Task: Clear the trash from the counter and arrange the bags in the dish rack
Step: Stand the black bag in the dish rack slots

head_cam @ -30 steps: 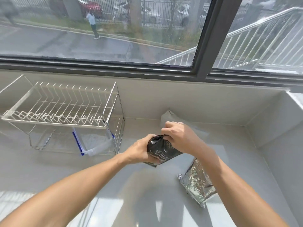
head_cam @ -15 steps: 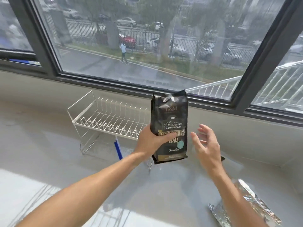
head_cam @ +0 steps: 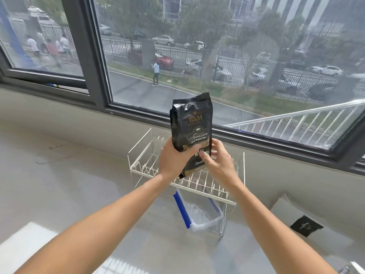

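Note:
A black coffee bag [head_cam: 192, 127] with gold lettering stands upright in the air over the white wire dish rack [head_cam: 199, 184]. My left hand [head_cam: 173, 161] grips its lower left side. My right hand [head_cam: 216, 161] holds its lower right edge with the fingertips. The bag's bottom hangs just above the rack's upper tier. Under the rack lies a clear plastic bag with a blue strip [head_cam: 197, 214].
A pale flat pouch with a black label [head_cam: 300, 220] lies on the counter at the right. A corner of a silver foil bag [head_cam: 349, 270] shows at the bottom right edge. A dark window frame [head_cam: 98, 76] runs behind the counter.
The bag has been carried left and over the dish rack. My right hand, open and apart half a second ago, now holds the bag's right edge. The view has swung left.

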